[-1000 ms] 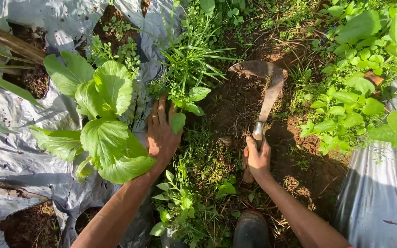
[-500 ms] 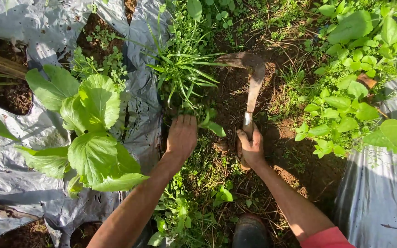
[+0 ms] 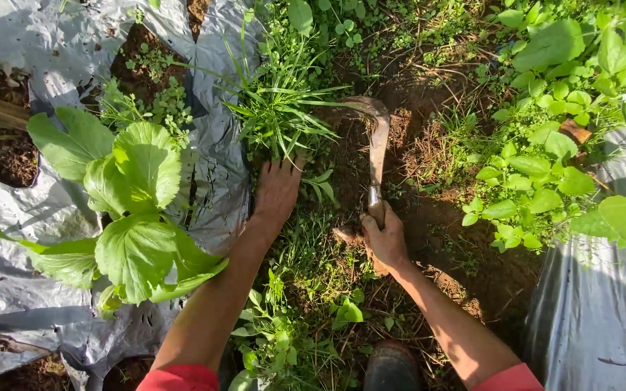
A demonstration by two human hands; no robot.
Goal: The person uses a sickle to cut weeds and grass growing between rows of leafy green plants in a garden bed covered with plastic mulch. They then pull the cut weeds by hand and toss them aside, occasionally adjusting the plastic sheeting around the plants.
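Since a second ago the left hand (image 3: 277, 194) has slid from the leafy plant's (image 3: 133, 210) side up to the foot of the grass clump (image 3: 278, 108), and the sickle (image 3: 376, 141) has swung left, so its curved blade now hooks behind that clump. The weed is pinned between hand and blade. The left fingers (image 3: 284, 166) lie nearly flat, pressing into the stems at the edge of the grey plastic sheet (image 3: 9, 239); whether they pinch any is hidden. The right hand (image 3: 384, 237) is wrapped tight around the handle.
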